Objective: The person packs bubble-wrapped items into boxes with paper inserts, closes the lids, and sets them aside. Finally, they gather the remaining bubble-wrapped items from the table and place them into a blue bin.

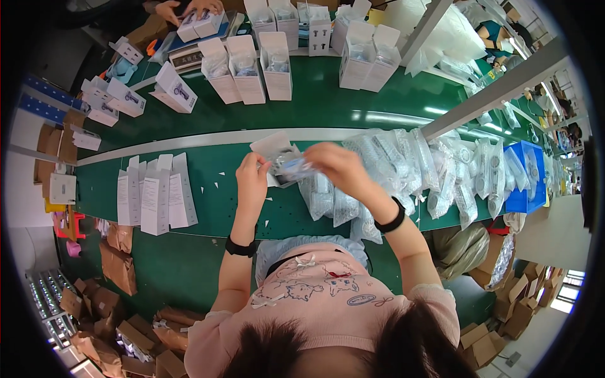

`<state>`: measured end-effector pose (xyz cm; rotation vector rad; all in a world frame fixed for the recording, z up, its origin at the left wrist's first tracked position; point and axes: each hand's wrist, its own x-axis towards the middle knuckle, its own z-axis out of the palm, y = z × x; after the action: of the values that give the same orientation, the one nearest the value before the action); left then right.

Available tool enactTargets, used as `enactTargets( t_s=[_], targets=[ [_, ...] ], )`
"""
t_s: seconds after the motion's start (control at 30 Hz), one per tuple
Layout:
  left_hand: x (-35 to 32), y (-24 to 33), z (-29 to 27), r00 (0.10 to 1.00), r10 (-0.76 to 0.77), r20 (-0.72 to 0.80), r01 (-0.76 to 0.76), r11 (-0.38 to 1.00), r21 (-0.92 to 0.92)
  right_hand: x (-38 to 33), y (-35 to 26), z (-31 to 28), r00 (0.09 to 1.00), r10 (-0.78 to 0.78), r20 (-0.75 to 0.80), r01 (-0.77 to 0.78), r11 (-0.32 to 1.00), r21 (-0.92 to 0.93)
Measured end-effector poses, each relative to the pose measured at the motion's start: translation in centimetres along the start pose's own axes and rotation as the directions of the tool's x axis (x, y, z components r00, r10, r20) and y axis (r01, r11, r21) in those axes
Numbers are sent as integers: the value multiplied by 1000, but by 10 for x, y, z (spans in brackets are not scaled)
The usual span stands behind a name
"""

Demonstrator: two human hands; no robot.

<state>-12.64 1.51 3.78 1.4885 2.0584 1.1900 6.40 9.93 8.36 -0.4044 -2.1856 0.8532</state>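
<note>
Two hands (296, 170) on a level, crosswise plastic bag (291, 166)

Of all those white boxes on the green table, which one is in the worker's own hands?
The small white box raised between the left hand and right hand, at the clear bagged part; the others stand or lie on the table.

Motion blurs the small clear packet (291, 167) pinched between the left hand (252, 179) and right hand (340, 165); its contents cannot be told. The right fingers cover part of the white box (270, 148) behind it. At the top edge, a co-worker's hands (189, 7) are cut off at the wrists.
</note>
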Motion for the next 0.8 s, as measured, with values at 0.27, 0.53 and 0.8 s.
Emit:
enactTargets(
  t_s=[0.27,0.53,0.8],
  targets=[
    [1,-18,9,997,63,-42,-63,998,7,-1,12,53,926,-27,376,225,840,-494],
    [-9,-33,31,989,-72,-130,41,973,-227,-31,53,31,998,52,25,-48,990,-130],
    [15,-32,25,992,-103,-78,39,813,-580,-45,74,2,872,486,-54,-469,862,192]
  ],
)
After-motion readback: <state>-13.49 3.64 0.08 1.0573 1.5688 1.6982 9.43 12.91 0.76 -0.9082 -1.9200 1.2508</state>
